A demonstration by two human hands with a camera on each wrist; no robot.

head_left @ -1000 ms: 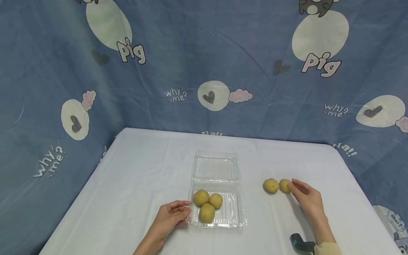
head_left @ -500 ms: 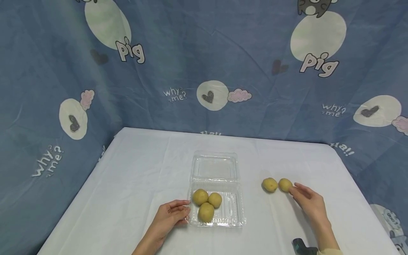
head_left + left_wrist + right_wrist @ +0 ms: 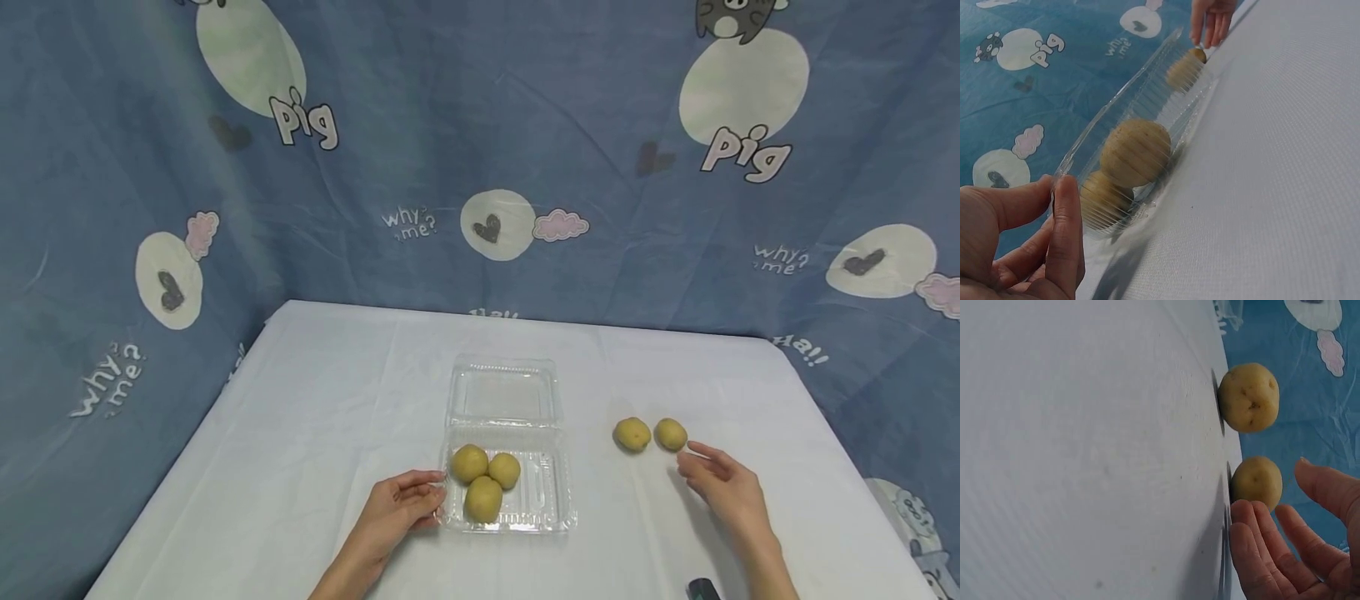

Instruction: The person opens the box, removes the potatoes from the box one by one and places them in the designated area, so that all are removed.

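My left hand (image 3: 396, 514) pinches the left rim of a clear plastic clamshell container (image 3: 546, 492) between thumb and fingers; the left wrist view shows the grip close up. Inside the base, toward its left side, sit three potatoes (image 3: 483, 500), bunched together. The hinged lid (image 3: 506, 393) lies folded back, away from me. To the right, two more potatoes rest side by side on the table: a bigger potato (image 3: 1249, 398) and a smaller potato (image 3: 1257, 482). Beside the smaller one is my right hand (image 3: 726, 490), holding nothing, its thumb spread from its slightly bent fingers.
A white cloth covers the table (image 3: 337, 375), with a blue printed curtain (image 3: 360, 167) behind and at both sides. A dark object (image 3: 703, 589) shows at the bottom edge, by my right forearm.
My right hand has drawn back slightly toward me from the smaller potato, leaving it on the table. My left hand keeps its place at the container.
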